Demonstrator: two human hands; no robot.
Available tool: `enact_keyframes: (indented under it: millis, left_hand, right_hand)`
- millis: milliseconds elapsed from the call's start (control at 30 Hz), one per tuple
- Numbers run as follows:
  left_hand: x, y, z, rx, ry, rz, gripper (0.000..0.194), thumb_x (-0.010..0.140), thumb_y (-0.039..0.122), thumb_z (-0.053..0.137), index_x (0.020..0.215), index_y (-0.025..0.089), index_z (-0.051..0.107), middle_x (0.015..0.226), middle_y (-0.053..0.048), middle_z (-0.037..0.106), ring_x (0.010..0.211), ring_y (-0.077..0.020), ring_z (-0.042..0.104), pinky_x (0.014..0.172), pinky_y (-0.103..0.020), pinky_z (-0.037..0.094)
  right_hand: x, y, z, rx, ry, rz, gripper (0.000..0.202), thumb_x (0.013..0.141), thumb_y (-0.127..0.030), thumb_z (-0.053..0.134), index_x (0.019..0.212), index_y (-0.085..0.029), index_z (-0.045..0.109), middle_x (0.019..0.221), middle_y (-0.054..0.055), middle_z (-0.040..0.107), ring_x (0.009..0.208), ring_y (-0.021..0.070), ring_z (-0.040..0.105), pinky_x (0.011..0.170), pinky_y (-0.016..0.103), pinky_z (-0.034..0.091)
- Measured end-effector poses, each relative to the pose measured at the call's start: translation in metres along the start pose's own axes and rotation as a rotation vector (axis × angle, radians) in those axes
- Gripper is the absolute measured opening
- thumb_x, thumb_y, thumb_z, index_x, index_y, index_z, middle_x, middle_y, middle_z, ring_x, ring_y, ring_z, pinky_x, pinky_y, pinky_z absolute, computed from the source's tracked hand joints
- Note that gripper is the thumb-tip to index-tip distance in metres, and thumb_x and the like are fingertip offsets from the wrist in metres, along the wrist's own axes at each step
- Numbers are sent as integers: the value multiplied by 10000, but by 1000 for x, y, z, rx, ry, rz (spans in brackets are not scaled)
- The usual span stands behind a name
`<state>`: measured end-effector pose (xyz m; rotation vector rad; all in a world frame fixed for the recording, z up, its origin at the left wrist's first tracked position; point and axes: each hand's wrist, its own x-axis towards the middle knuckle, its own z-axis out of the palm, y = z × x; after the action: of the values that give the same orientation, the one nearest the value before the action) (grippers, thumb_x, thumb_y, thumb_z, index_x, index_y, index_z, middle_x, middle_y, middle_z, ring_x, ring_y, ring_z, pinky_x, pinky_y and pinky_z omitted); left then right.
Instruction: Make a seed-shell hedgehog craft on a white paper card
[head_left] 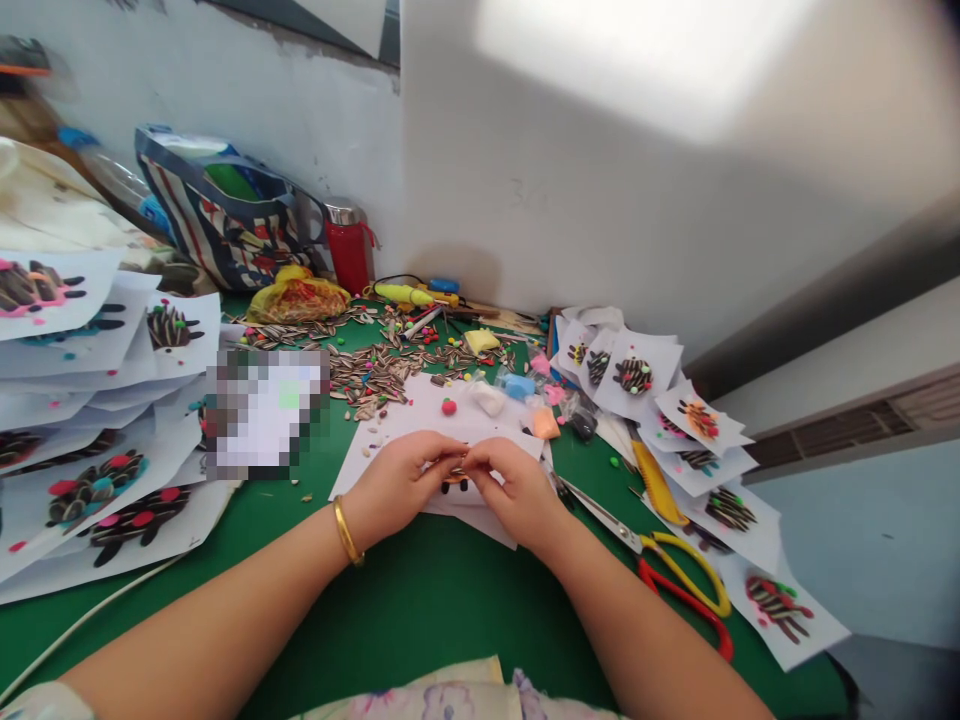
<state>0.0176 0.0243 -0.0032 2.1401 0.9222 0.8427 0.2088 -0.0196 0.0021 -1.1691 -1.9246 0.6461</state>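
My left hand [405, 482] and my right hand [517, 490] meet over a white sheet of paper [375, 455], fingertips pinched close together. What they pinch is hidden by the fingers. Just below the fingertips, a small figure of orange clay with black feet [454, 486] shows in part on the paper. Behind the hands, a red clay ball [448, 407] sits on the sheet. Lumps of white clay [487, 398], blue clay [517, 386] and orange clay [546, 423] lie at its back right. Loose sunflower seeds [367, 375] are heaped beyond the paper.
Scissors with yellow and red handles [686, 580] and a yellow utility knife [658, 485] lie at right. Papers with seed figures [727, 510] spread beyond them; more papers [157, 400] are stacked at left. A red flask [349, 250] and a bag [225, 215] stand behind on the green table [420, 620].
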Motion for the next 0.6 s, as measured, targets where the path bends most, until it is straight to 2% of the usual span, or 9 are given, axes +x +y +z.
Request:
enact_keyframes:
  millis: [100,167,233,300,367,433,500,533,600]
  left_hand:
    - [0,2,1,-16,51,-46,159,894,280,556,922,217,699,894,-15,734,832,-154,670,779,-259,521]
    - [2,-3,-5,59,112,-36,167,893,286,547,910,207,694,896,-27,734,840,-166,668,787,-275,518]
    - [5,-14,-16,218,199,-18,202,904,289,516,934,200,694,933,-49,734,882,-192,664,832,-317,506]
    - [10,-29,-31,435,277,-73,237,910,303,497,985,191,692,974,-71,732,916,-233,660,881,-382,484]
    - [13,-42,-46,594,271,-154,243,898,297,499,991,195,698,963,-75,734,930,-258,662,897,-413,473]
    - [15,-51,-59,670,265,-161,246,876,279,502,976,207,715,1161,-81,693,1089,-274,620,963,-418,445]
    - [16,-53,-71,684,281,-158,277,877,313,485,967,204,724,1257,-87,642,1150,-272,588,995,-400,433]
    - [15,-51,-76,677,287,-175,294,879,336,474,956,201,724,1235,-91,647,1139,-269,590,992,-390,437]
    - [12,-45,-83,643,246,-265,319,878,384,454,914,201,713,1057,-91,699,1038,-267,627,934,-379,469]
  right_hand:
    - [-1,-1,2,-11,35,29,116,920,-196,538,965,-232,639,940,25,691,900,169,617,827,305,475]
    - [0,4,-1,-33,72,65,128,923,-205,524,977,-230,637,956,32,686,896,175,613,820,312,474]
    - [2,11,-6,-62,107,95,124,917,-205,516,948,-223,634,944,35,674,884,179,603,813,316,471]
    - [4,21,-11,-96,138,131,107,898,-200,523,900,-218,628,903,31,660,851,179,594,796,316,472]
    - [5,30,-14,-122,153,189,99,879,-199,536,908,-221,628,886,26,660,827,181,594,780,319,476]
    - [6,37,-13,-141,140,228,138,874,-200,537,969,-224,634,928,33,673,851,188,601,790,330,480]
    - [6,40,-11,-159,106,224,179,878,-192,520,1008,-226,639,980,44,679,902,197,606,820,344,480]
    - [6,40,-10,-163,87,212,190,882,-183,506,1006,-226,643,991,47,679,926,199,605,834,349,479]
    - [6,41,-8,-158,57,192,199,884,-164,485,977,-227,649,978,46,676,951,196,603,850,349,478]
